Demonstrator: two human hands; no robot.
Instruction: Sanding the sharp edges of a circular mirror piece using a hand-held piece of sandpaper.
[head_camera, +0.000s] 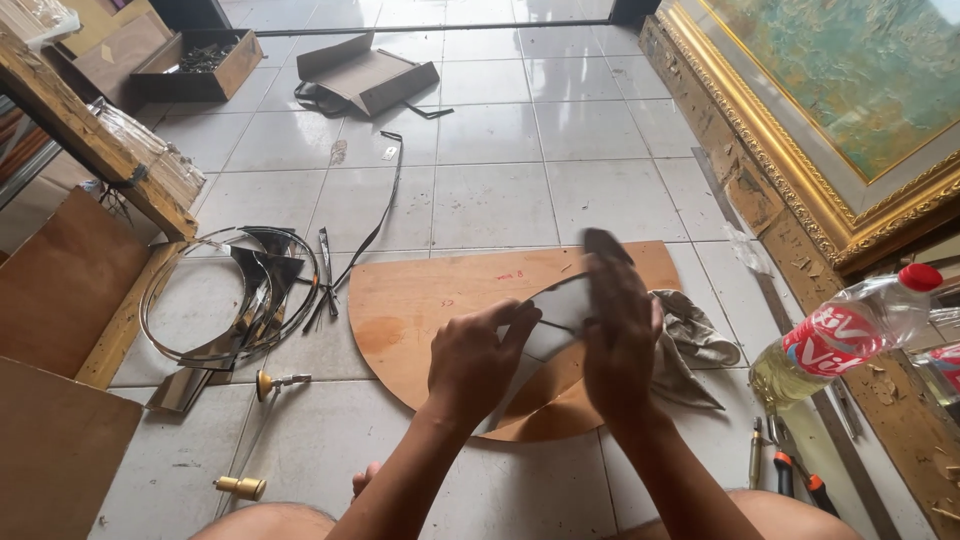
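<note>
While the person sits on the tiled floor with knees at the bottom edge of the frame, both hands are up around a curved strip of shiny metal right in the middle of the picture. It's pretty thin and mirror-like, grey-silver with a dark edge, bending in an arc down toward the lower centre. The left hand has fingers and thumb pinched on the strip's left part, and the right hand lies flat over its upper right end, fingers together and pressed on it. All this happens just above a half-round wooden board lying on the tiles, with a crumpled grey rag touching the board's right side. Over at the left of the frame there's a pile of similar shiny metal rings and cut-offs. A plastic bottle with a red cap sits at the right, and pliers lie near the lower right.
</note>
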